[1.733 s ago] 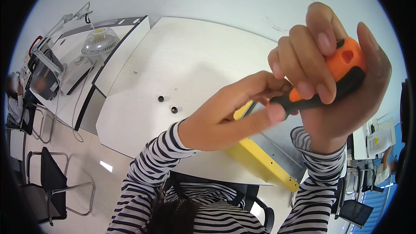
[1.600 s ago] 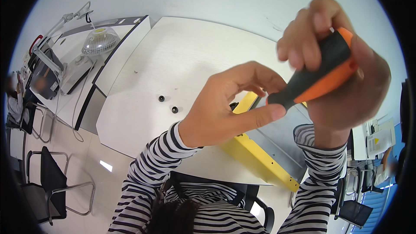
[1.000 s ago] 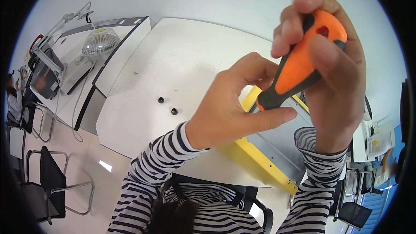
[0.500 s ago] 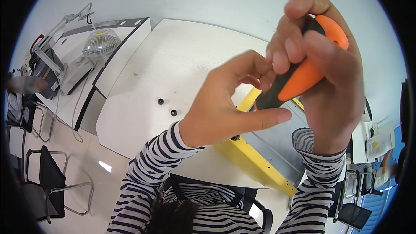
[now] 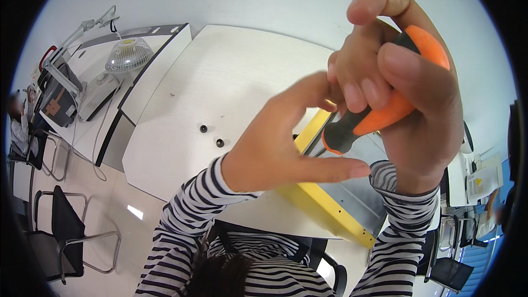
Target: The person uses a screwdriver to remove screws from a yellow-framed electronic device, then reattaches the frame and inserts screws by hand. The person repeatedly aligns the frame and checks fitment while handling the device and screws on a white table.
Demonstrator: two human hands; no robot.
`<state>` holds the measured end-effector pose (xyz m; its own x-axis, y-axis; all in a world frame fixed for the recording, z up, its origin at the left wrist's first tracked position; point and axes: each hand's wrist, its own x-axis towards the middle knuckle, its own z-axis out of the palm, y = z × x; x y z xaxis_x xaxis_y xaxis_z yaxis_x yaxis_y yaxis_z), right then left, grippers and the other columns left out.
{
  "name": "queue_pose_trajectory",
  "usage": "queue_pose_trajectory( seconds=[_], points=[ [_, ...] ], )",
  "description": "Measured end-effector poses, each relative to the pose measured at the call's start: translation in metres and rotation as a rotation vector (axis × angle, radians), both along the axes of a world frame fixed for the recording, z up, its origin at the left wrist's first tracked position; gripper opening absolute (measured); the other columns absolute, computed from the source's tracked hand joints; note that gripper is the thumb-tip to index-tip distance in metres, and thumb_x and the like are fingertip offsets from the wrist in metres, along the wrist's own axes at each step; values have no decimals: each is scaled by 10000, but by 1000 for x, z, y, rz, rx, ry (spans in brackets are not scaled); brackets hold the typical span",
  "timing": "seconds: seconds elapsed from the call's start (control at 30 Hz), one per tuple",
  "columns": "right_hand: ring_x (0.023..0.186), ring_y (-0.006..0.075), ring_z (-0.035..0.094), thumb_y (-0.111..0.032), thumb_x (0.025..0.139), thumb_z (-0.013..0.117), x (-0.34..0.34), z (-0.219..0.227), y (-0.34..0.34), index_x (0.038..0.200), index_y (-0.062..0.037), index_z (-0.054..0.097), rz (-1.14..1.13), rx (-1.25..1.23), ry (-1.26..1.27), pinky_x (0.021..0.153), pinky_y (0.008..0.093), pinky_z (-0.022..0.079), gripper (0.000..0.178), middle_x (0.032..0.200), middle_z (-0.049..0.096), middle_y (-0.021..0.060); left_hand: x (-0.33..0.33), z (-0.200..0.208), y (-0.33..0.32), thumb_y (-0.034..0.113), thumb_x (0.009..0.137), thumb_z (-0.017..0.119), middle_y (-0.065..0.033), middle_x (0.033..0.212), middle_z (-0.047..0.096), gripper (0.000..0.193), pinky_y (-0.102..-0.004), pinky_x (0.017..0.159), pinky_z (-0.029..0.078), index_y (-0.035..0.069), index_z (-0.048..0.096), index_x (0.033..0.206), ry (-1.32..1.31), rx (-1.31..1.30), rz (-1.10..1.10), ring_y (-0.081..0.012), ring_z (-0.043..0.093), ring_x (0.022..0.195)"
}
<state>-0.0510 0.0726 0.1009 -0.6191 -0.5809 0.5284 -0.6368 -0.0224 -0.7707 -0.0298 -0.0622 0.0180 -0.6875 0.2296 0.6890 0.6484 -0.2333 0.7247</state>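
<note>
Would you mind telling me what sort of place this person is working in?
Probably an office or workshop room. White desks stand pushed together, one with a small desk fan, and black chairs sit on the floor. The right hand grips an orange-and-black screwdriver over a yellow-edged metal panel.

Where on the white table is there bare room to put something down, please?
The far half of the white table is bare, from the two small black parts to the far edge. The near right is crowded: the yellow-edged metal panel, both hands and the orange screwdriver.
</note>
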Motion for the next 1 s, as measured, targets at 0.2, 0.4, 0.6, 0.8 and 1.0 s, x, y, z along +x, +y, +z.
queue_pose_trajectory(
  seconds=[0.2,0.4,0.6,0.8,1.0],
  points=[
    [574,78,468,-278,762,490,18,4,-19,1059,37,436,82,-111,-55,689,251,410,437,593,451,-22,4,-3,-15,181,730,697,-68,869,587,472,-273,805,395,-17,490,1105,-139,-20,-62,-136,534,807],
    [581,79,474,-264,751,507,5,-6,-8,1061,33,439,-33,-56,-88,679,248,403,435,606,458,-19,6,7,-12,37,714,665,-96,1066,537,449,-316,905,356,-35,470,1113,-108,-167,-16,-182,483,1029],
    [585,87,478,-255,746,512,0,-6,-5,1073,31,437,28,-60,-32,677,249,401,441,616,462,-14,5,-5,-20,152,756,668,-75,897,601,359,-291,838,402,-30,539,1036,-137,7,-92,-155,548,885],
    [588,88,474,-262,746,516,1,-3,-9,1086,32,430,34,-40,-92,682,245,398,458,646,465,-4,5,0,-11,43,669,702,-78,1037,538,489,-322,895,345,-18,493,1106,-5,-96,116,-164,483,1000],
    [605,93,482,-252,747,531,-1,-6,-4,1086,28,434,52,-62,-43,610,232,407,450,658,474,6,4,-4,-21,140,694,711,-60,918,564,486,-283,912,348,-26,486,1091,-112,-79,-60,-166,521,958]
  ],
)
